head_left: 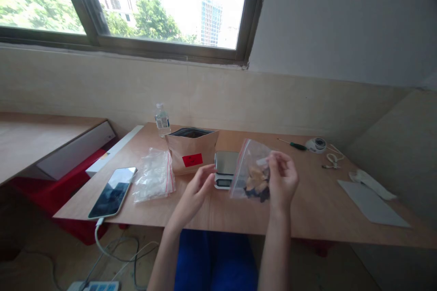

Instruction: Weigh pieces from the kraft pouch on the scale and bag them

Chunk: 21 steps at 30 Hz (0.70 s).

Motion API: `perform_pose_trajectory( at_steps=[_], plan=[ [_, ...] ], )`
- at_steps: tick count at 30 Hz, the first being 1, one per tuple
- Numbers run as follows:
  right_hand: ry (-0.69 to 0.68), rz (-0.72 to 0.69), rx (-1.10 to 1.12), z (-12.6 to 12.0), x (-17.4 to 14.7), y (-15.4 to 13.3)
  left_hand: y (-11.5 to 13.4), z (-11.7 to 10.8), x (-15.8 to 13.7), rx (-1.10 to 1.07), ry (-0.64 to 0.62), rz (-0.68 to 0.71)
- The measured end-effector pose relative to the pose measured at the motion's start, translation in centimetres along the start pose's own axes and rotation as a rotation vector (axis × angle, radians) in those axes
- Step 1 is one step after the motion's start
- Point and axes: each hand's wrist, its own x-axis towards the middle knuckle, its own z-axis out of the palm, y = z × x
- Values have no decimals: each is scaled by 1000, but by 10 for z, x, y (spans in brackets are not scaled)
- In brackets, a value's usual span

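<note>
My right hand pinches a clear zip bag by its side and holds it above the table. Dried pieces, some tan and some black, lie inside the bag; I cannot make out what they are. My left hand is empty, its thumb and fingers apart, near the left edge of a small digital scale. The bag covers the scale's right part. Behind my left hand stands an open brown paper pouch with a red label. Several flat empty zip bags lie left of it.
A charging phone lies at the table's left, its cable hanging over the front edge. At the back stands a water bottle. To the right are a screwdriver, a dome camera and a grey sheet.
</note>
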Motion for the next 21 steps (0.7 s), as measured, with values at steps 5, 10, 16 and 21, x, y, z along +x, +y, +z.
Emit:
perform_pose_trajectory(
  at_steps=[5, 10, 16, 21],
  plan=[
    [-142, 247, 104, 19, -41, 16, -16, 18, -4, -198, -128, -95],
    [-232, 407, 143, 23, -57, 29, -34, 11, -4, -97, -85, -51],
    [-187, 181, -166, 23, -58, 42, -31, 15, 2, -235, -240, -115],
    [-566, 148, -232, 19, -64, 25, -30, 30, 5, -343, -73, -160]
  ],
)
